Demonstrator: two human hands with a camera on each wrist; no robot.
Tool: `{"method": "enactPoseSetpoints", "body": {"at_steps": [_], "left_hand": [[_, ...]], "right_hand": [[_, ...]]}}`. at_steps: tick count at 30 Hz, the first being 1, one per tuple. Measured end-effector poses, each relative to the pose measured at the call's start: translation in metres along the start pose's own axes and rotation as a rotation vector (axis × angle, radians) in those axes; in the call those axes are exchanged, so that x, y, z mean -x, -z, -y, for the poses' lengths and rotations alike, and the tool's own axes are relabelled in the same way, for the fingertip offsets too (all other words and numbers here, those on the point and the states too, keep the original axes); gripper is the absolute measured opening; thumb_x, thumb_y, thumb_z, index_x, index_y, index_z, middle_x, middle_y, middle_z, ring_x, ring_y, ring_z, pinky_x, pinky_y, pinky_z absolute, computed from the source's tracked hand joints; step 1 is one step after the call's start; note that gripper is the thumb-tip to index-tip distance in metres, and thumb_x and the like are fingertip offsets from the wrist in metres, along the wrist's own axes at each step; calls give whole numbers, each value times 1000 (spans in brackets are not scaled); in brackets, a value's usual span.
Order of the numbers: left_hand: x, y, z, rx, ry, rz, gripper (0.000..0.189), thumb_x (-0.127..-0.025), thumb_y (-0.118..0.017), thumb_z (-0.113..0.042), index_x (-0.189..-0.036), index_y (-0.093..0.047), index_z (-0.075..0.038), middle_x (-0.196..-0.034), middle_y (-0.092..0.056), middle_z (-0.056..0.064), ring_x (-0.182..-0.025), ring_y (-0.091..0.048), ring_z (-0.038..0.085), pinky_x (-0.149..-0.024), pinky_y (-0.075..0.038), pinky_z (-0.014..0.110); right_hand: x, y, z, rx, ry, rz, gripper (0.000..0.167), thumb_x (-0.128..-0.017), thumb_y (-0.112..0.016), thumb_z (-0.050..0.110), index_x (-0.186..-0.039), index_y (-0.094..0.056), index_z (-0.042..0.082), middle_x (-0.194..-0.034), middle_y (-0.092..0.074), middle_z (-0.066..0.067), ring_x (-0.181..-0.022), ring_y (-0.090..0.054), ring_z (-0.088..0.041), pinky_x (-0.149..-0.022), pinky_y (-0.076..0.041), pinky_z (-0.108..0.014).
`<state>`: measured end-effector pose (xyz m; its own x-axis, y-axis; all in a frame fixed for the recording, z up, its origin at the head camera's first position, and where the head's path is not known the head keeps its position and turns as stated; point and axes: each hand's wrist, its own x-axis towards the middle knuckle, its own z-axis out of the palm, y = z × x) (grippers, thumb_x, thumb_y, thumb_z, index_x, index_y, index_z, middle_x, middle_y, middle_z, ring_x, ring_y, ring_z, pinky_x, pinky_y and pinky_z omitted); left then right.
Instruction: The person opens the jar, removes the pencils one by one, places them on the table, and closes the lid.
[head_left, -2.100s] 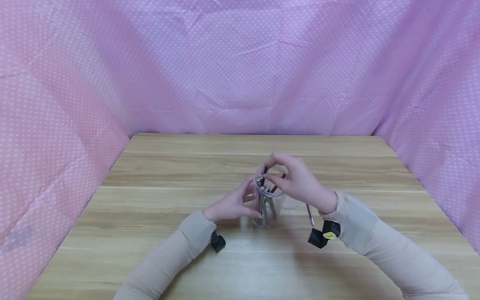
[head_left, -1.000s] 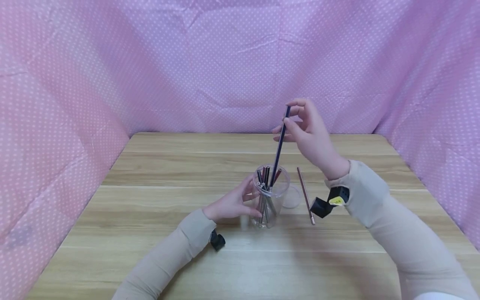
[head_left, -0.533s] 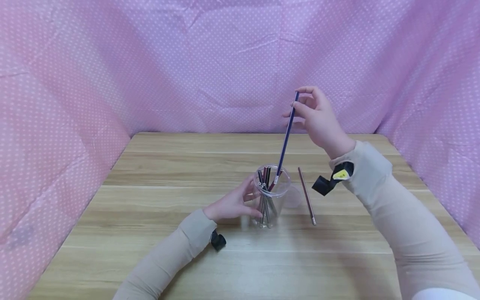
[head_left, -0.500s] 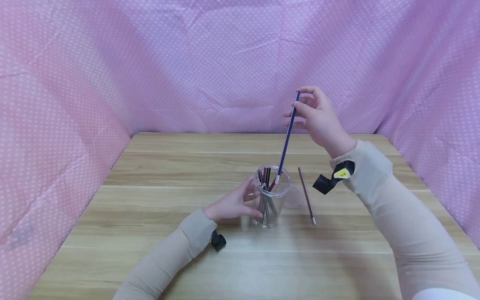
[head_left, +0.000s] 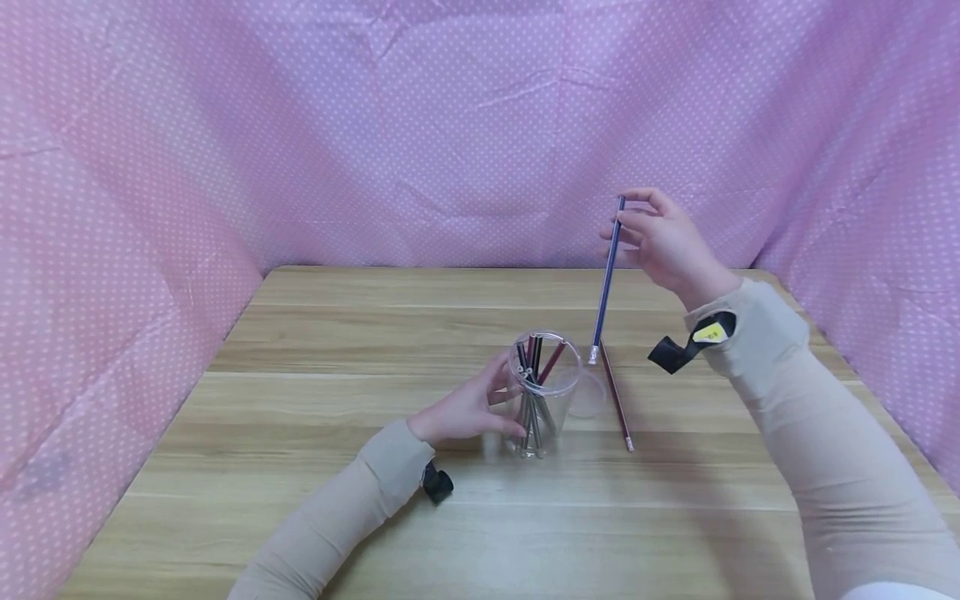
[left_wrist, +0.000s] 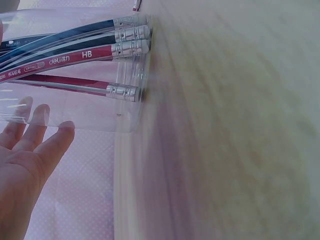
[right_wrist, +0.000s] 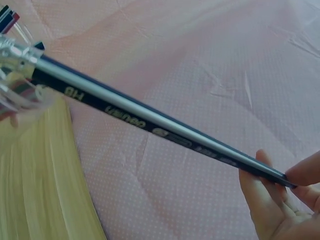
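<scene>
My right hand pinches a dark blue pencil by its upper end, the eraser end hanging down. The pencil is out of the cup, above the table and right of it. In the right wrist view the same pencil carries HB lettering. My left hand is curled round the side of a clear plastic cup standing upright. Inside the cup lean several dark and red pencils; the left wrist view shows their erasers, including on a red HB pencil.
A dark red pencil lies on the wooden table, right of the cup. A clear round lid lies between them. Pink dotted cloth hangs behind and at both sides of the table.
My right hand has reached into the cup, drawn the blue pencil up and out, and carried it rightward, lowering slightly at the end. The left hand and cup have stayed in place.
</scene>
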<state>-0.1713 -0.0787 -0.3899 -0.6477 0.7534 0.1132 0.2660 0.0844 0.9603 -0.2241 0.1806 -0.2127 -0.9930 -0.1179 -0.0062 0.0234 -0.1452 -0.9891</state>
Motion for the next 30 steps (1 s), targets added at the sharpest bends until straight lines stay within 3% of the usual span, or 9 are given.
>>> {"method": "enactPoseSetpoints", "body": {"at_steps": [5, 14, 21, 26, 30], "left_hand": [[0, -1, -1, 0, 3, 5, 107, -73, -74, 6, -150, -8, -28, -154, -27, 17, -137, -35, 31, -113, -34, 42], [0, -1, 0, -11, -1, 3, 108, -74, -74, 5, -150, -6, -29, -154, -27, 14, -138, -34, 29, -113, -33, 43], [1, -3, 0, 1, -12, 2, 107, -75, -74, 5, -151, -6, -29, -154, -27, 17, -138, -34, 30, -114, -33, 43], [1, -4, -1, 10, -10, 2, 107, -74, -74, 6, -150, -8, -30, -154, -28, 13, -139, -34, 28, -114, -33, 42], [1, -5, -1, 6, -6, 2, 107, -74, -74, 5, -150, -8, -30, -153, -29, 9, -139, -34, 27, -114, -33, 42]], "right_hand": [[2, 15, -8, 38, -27, 21, 19, -97, -46, 3, -113, -44, 13, -93, -52, 0, -77, -63, -11, -71, -60, -27], [6, 50, -44, 247, -135, 101, 22, -98, -44, 6, -117, -41, 16, -104, -44, -4, -85, -63, -8, -78, -60, -30], [8, 76, -70, 400, -173, 120, 26, -100, -40, 6, -123, -38, 16, -103, -47, -1, -87, -62, -5, -84, -58, -33], [11, 90, -90, 410, -176, 134, 38, -99, -44, 8, -135, -31, 1, -100, -50, 0, -87, -63, -6, -85, -58, -38], [12, 105, -107, 364, -148, 173, 40, -97, -51, 13, -133, -36, 0, -98, -54, -1, -87, -64, -8, -82, -59, -39]]}}
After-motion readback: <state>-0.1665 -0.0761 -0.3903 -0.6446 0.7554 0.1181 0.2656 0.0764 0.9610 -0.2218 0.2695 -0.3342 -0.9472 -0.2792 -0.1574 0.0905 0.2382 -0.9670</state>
